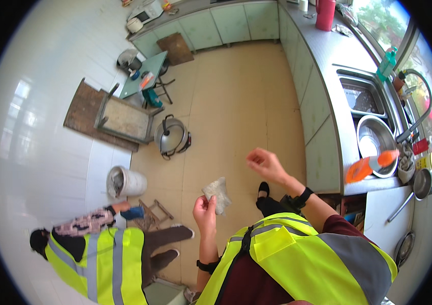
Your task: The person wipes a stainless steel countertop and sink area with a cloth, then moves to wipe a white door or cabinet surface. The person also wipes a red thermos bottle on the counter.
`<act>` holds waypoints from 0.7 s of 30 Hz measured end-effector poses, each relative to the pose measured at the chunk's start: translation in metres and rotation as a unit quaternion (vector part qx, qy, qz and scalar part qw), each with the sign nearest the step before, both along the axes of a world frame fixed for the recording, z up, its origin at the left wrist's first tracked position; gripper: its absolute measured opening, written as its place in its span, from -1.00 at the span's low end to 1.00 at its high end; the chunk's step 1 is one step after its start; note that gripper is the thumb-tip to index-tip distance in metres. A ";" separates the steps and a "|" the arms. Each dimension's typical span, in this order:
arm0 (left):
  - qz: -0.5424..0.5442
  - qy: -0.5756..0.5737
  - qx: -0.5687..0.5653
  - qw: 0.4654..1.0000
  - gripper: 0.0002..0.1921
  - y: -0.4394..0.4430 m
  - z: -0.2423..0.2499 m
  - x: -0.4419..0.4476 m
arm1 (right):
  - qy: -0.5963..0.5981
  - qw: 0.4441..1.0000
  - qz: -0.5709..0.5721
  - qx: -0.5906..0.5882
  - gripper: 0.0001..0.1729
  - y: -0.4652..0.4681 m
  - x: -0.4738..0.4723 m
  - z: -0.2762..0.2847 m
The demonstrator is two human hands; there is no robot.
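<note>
My left hand (205,213) pinches a crumpled greyish-white cloth (218,192) between thumb and fingers, in front of my body and above the floor. The cloth's lower edge hangs free to the right. My right hand (267,164) is raised over the tiled floor, to the right of the cloth and apart from it. Its fingers are loosely bent, and I see nothing in them. Nearest to it on the right are the pale green cabinet doors (321,152) below the steel counter. An orange bottle (361,169) stands there beside a metal basin (364,133).
A person in a yellow vest (101,263) stands at left, a blue thing (132,213) in one hand. Nearby are a white bucket (136,183), a metal pot (178,133), an upturned wooden stool (126,120) and a folding table (151,68). The sink (359,95) lies right.
</note>
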State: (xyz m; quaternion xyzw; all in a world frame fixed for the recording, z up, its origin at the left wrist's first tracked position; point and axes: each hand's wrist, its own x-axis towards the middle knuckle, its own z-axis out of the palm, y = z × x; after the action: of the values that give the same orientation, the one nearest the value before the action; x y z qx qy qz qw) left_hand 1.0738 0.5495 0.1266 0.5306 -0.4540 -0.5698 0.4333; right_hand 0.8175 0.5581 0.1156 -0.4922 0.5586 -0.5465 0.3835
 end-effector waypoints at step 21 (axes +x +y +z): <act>-0.320 -0.019 -0.120 0.939 -0.77 -0.382 0.014 -0.367 | -0.195 0.978 -0.070 0.005 -0.40 -0.291 -0.227 0.018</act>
State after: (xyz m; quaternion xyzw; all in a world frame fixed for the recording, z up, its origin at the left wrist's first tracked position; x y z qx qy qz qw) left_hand 0.7072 0.1673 0.1404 0.3116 -0.6734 -0.6093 0.2797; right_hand 0.5903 0.2667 0.1334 -0.3335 0.5087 -0.6549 0.4484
